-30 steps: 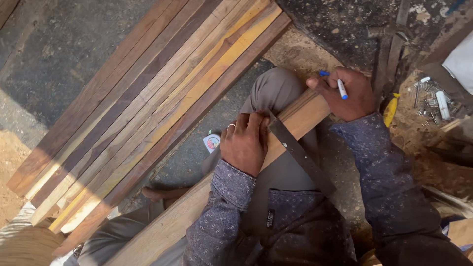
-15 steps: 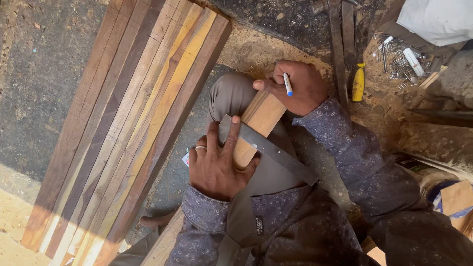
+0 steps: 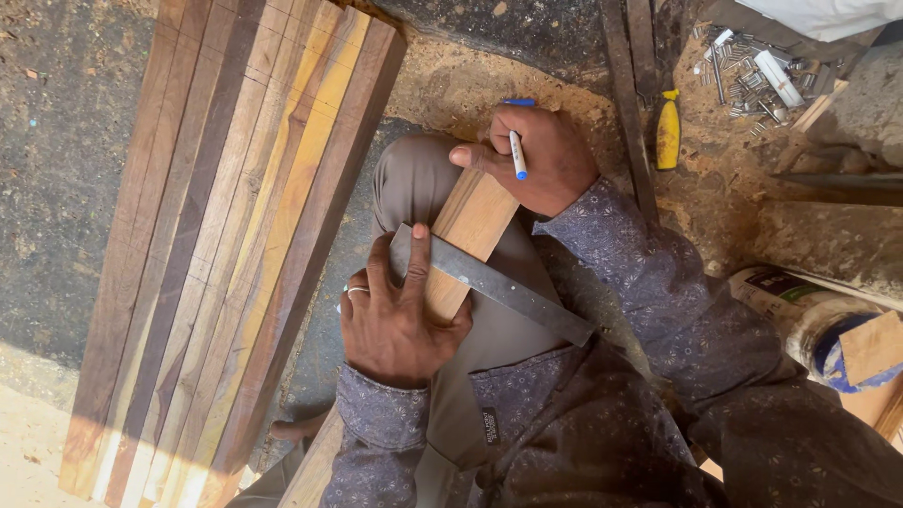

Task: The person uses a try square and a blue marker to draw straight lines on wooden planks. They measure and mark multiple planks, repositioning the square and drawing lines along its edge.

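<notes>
Steel square blade (image 3: pixel 499 287) now lies across the wooden strip (image 3: pixel 470 226) on our knee, closer to its end than a moment ago. Our left hand (image 3: pixel 395 315) presses it flat with fingers spread; our right hand (image 3: pixel 536 160) grips the blue pen (image 3: pixel 516 155), poised for marking.

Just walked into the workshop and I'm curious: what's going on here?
A person sits with a wooden strip across their knee. The left hand presses a metal square flat across the strip; the right hand holds a blue-capped pen at the strip's end. A stack of long wooden strips lies on the ground to their left.
</notes>
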